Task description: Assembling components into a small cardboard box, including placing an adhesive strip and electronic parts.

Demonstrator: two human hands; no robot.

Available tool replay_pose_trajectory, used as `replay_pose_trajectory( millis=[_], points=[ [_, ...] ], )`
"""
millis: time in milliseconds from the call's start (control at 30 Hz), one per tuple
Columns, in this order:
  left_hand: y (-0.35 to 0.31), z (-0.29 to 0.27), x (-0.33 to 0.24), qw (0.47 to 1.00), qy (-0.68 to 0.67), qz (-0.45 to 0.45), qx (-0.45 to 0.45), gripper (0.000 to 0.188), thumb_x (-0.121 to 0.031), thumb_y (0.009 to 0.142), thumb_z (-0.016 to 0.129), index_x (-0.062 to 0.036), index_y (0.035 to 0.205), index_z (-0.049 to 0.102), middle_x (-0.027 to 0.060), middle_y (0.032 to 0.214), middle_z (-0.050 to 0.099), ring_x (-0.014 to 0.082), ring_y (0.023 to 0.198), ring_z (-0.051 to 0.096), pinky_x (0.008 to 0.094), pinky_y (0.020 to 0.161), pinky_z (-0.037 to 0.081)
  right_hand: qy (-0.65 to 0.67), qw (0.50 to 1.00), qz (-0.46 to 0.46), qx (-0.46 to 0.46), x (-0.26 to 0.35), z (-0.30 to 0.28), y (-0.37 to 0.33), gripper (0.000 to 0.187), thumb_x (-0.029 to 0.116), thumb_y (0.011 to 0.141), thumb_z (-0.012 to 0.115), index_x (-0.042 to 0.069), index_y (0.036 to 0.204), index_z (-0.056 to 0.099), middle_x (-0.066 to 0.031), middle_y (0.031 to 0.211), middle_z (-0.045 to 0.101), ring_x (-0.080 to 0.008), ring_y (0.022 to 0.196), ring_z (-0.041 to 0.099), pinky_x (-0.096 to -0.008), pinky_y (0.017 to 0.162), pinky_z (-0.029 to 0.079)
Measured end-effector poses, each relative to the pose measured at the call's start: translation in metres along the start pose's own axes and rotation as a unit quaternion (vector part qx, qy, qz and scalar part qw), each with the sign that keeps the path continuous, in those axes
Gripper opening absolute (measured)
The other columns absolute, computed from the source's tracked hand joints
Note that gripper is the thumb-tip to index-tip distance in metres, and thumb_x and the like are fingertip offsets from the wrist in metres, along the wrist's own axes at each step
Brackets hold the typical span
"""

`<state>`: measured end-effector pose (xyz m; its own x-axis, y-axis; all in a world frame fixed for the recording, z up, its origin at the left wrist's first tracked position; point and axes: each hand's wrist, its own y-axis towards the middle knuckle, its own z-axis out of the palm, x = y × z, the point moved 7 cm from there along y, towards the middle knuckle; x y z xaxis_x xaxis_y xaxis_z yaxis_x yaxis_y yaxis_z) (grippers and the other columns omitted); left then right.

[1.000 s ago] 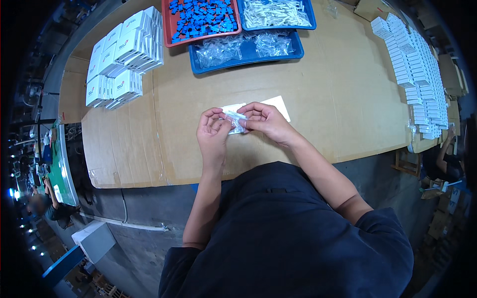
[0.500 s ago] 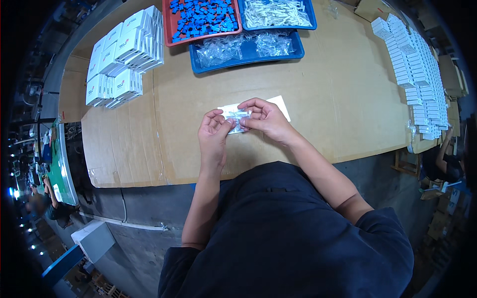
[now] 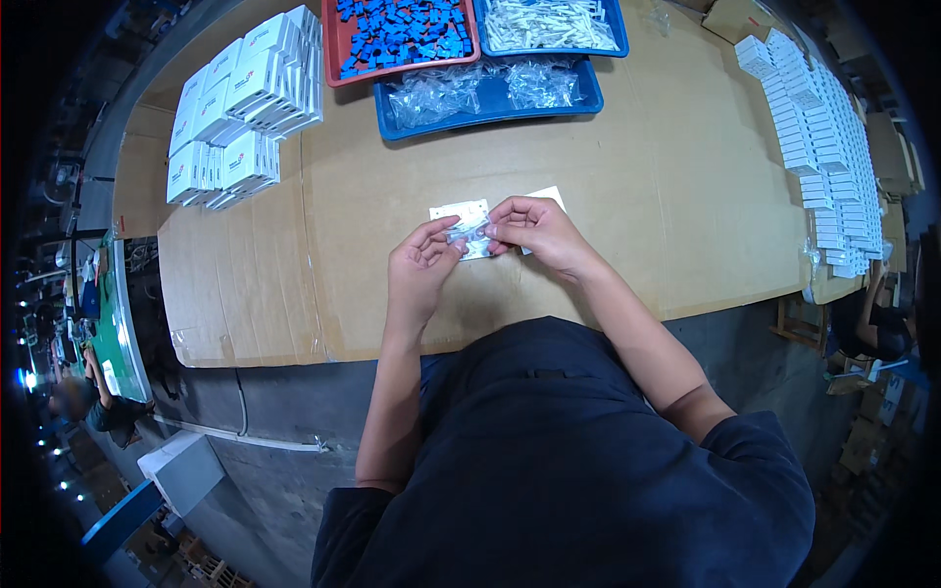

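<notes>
Between my hands is a small clear plastic bag (image 3: 469, 234), its contents too small to make out. My left hand (image 3: 421, 267) pinches its left side between thumb and fingers. My right hand (image 3: 545, 233) grips the right side with closed fingertips. Directly beneath the bag lies a flat white box or card (image 3: 459, 210), partly covered by the bag and my fingers. A second flat white piece (image 3: 548, 195) lies on the table, mostly hidden behind my right hand.
Beyond my hands are a red tray (image 3: 402, 72) of blue parts, a blue tray (image 3: 624, 39) of white sticks and a blue tray (image 3: 431, 128) of clear bags. White boxes (image 3: 245, 93) stand stacked left, more small boxes (image 3: 818, 147) right, on the cardboard-covered table (image 3: 686, 196).
My right fingers have moved slightly right and my left thumb slightly down. More of the white box or card under the bag shows. Both hands still grip the bag.
</notes>
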<state>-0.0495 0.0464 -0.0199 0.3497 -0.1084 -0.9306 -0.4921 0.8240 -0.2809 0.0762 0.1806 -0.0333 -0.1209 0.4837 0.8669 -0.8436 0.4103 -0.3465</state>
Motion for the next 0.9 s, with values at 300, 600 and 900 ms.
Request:
replay_pose_trajectory(
  millis=[300, 600, 900],
  points=[
    [0.001, -0.004, -0.006, 0.994, 0.11, -0.019, 0.018, 0.024, 0.0, 0.102, 0.063, 0.0032, 0.125, 0.066, 0.0051, 0.1, 0.073, 0.0076, 0.082, 0.066, 0.0215, 0.076, 0.054, -0.026, 0.998, 0.049, 0.026, 0.0, 0.002, 0.004, 0.016, 0.006, 0.102, 0.066, -0.002, 0.115, 0.063, -0.0112, 0.092, 0.075, -0.0181, 0.08, 0.076, -0.028, 0.072, 0.062],
    [0.017, -0.013, -0.018, 0.982, 0.179, 0.06, 0.027, 0.022, -0.007, 0.1, 0.068, -0.0002, 0.121, 0.072, 0.001, 0.088, 0.07, 0.0045, 0.078, 0.059, 0.0211, 0.07, 0.049, -0.207, 0.974, -0.095, -0.019, 0.018, -0.006, 0.018, 0.012, 0.007, 0.097, 0.07, 0.0, 0.107, 0.071, -0.0051, 0.09, 0.074, -0.0091, 0.08, 0.067, -0.0258, 0.076, 0.055],
    [0.021, -0.022, -0.012, 0.958, 0.27, 0.1, 0.01, 0.021, -0.006, 0.093, 0.074, 0.0012, 0.113, 0.074, 0.0034, 0.087, 0.07, 0.0081, 0.073, 0.058, 0.0249, 0.07, 0.049, -0.354, 0.91, -0.215, -0.029, 0.027, 0.005, 0.013, 0.011, 0.0, 0.095, 0.067, 0.003, 0.102, 0.075, -0.005, 0.101, 0.072, -0.0157, 0.092, 0.068, -0.0294, 0.082, 0.053]
  ],
)
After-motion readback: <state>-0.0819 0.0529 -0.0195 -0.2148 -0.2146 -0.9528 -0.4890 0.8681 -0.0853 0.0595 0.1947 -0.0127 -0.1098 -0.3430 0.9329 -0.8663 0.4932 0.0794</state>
